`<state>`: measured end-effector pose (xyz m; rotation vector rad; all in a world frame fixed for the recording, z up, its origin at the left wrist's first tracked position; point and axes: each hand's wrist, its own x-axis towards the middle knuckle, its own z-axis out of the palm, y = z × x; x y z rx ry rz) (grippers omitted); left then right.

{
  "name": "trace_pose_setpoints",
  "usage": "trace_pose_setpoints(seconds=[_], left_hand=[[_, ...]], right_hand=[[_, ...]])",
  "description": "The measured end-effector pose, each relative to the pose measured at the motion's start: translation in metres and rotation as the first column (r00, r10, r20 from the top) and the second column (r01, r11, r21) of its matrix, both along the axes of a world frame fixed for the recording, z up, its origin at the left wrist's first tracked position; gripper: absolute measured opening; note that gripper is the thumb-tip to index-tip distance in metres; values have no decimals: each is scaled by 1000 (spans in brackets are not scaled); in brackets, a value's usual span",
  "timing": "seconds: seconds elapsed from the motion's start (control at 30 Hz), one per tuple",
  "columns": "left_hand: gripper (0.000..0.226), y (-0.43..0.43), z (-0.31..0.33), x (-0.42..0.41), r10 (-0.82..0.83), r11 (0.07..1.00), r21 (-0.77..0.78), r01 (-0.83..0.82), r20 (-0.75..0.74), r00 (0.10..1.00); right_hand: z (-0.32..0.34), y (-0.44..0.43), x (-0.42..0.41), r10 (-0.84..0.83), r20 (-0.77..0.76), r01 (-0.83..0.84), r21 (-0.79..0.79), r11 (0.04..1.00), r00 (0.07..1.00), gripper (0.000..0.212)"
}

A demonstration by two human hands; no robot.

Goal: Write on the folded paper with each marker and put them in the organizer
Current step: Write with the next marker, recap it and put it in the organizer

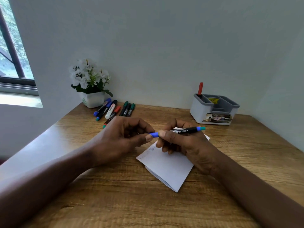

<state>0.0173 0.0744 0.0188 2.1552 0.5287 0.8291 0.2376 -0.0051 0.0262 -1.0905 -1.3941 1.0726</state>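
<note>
Red marker (200, 88) upright in organizer (202, 112)

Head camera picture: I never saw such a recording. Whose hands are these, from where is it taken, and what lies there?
No machine here: a person wears one camera on the head, looking down at their own bare hands. The right hand grips a black marker by its barrel; the left hand pinches its blue cap. Under them a folded paper lies on the wooden table. Back left, loose markers lie beside a flower pot. Back right stands a grey organizer with one red marker upright in it.
</note>
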Motion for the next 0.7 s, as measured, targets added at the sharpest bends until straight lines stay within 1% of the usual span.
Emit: trace_pose_setpoints(seconds=[0.1, 0.2, 0.3, 0.4, 0.57, 0.63, 0.7], left_hand=[[16, -2, 0, 0, -23, 998, -55, 27, 64, 998], [13, -3, 0, 1, -31, 994, -100, 42, 111, 993], [12, -5, 1, 0, -43, 986, -153, 68, 162, 986], [15, -7, 1, 1, -46, 978, -191, 84, 196, 980], [19, -11, 1, 4, -24, 976, -209, 67, 202, 979], [18, -11, 2, 4, -21, 978, -198, 62, 202, 979], [16, -10, 2, 4, -16, 981, -184, 55, 207, 978]], right_hand=[[3, -3, -3, -61, 36, 60, 54, 997, 997, 25], [5, -5, -5, -71, 16, 70, 62, 996, 997, 29], [7, -7, -7, -52, 5, 51, 78, 996, 999, 20], [8, -9, -8, -43, -10, 44, 105, 993, 999, 20], [7, -10, -9, -70, 36, 65, 127, 990, 997, 22], [7, -10, -9, -63, 22, 61, 112, 992, 998, 19], [9, -10, -9, -14, -20, 16, 70, 997, 1000, 13]])
